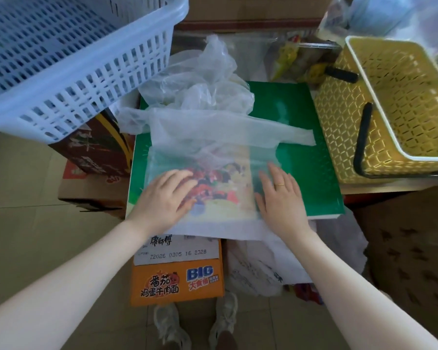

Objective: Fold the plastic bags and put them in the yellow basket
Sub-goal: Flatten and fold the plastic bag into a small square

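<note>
Step in hand: flattening. One bag [213,147] lies spread on the green box [301,152], its lower edge overhanging the near edge. Left hand [162,198] and right hand [281,198] press it flat, fingers [276,173] straight and slightly spread. More bags [200,82] are heaped at the far edge. Next: fold it, then transfer to the yellow basket [339,122], right.

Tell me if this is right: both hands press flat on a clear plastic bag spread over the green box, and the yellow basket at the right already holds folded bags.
Not quite. The head view shows both hands, left and right, pressing flat on the clear plastic bag spread over the green box, but the yellow basket at the right holds no folded bags.
</note>
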`<action>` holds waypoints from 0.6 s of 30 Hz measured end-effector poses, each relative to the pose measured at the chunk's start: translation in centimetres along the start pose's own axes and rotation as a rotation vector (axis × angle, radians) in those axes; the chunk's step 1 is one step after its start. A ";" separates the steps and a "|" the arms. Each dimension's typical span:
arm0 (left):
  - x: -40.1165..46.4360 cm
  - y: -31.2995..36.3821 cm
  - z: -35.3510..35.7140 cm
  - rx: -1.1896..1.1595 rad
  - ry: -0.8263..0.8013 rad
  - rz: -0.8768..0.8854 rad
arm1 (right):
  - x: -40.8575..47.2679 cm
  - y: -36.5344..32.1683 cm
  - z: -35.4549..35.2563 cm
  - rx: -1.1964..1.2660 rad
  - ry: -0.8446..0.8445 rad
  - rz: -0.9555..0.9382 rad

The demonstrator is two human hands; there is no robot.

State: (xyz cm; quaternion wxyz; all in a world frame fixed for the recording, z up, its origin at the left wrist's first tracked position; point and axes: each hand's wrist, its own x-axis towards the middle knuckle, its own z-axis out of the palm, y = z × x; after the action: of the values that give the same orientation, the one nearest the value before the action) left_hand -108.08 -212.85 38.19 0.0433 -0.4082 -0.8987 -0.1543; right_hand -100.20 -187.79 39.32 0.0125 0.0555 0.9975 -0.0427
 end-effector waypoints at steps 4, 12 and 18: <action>-3.4 0.5 -0.2 0.089 -0.187 0.152 | -2.9 -3.6 0.4 -0.017 0.004 -0.229; -5.7 -2.1 0.0 0.011 -0.101 0.135 | -6.0 -3.4 3.0 -0.110 -0.058 0.005; -6.2 -1.1 -2.5 -0.419 0.025 -0.007 | -7.1 -3.3 0.9 0.001 0.010 0.029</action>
State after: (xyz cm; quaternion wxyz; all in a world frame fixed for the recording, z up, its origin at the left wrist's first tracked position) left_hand -104.93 -218.75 39.09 -0.0318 -0.4031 -0.8477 -0.3433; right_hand -93.51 -191.92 38.94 0.0082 0.0701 0.9966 -0.0428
